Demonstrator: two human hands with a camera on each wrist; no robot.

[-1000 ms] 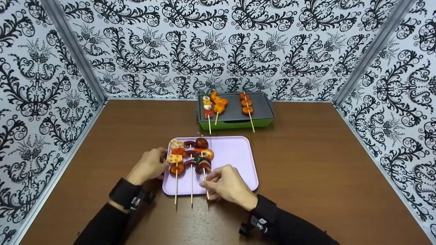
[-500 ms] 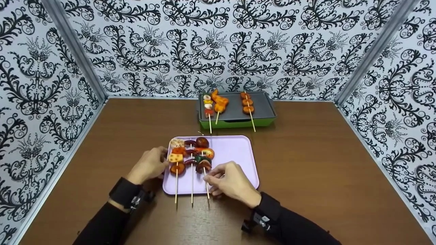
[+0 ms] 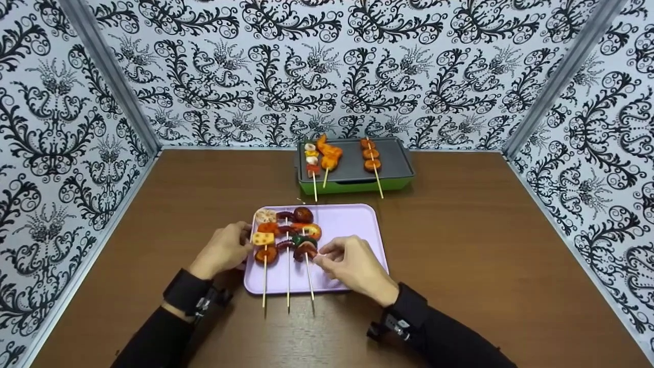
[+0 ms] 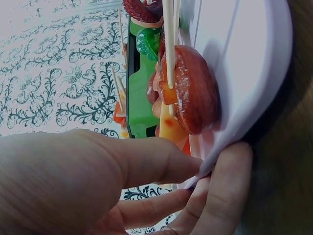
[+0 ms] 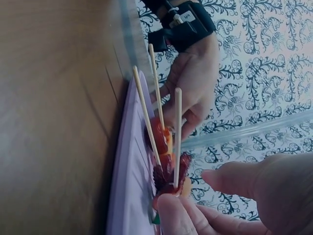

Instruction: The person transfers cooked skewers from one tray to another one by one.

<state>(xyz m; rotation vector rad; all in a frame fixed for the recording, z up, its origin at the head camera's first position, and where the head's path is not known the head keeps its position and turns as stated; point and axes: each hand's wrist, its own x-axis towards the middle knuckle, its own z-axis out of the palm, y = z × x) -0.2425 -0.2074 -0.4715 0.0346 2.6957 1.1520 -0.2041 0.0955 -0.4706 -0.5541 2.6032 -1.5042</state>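
From where I stand, I'd judge the work about midway, with three skewers on the purple tray [image 3: 352, 220] and three on the grill [image 3: 392, 158]. On the tray, the cheese skewer [image 3: 263, 238], the tentacle skewer [image 3: 284, 245] and the meat skewer [image 3: 305, 249] lie side by side toward the left, sticks poking past the near rim over the desk [image 3: 460, 220]. The person's left grip [image 3: 223, 250] pinches the tray's left rim between thumb and fingers. The right grip [image 3: 355, 266] is loose, thumb parted from fingertips, right beside the meat skewer's food; whether it touches, I can't tell. No stick is held, so that skewer looks set down. On the grill, the mixed skewer [image 3: 312, 160], the orange skewer [image 3: 330, 156] and the round-slice skewer [image 3: 371, 154] lie untouched
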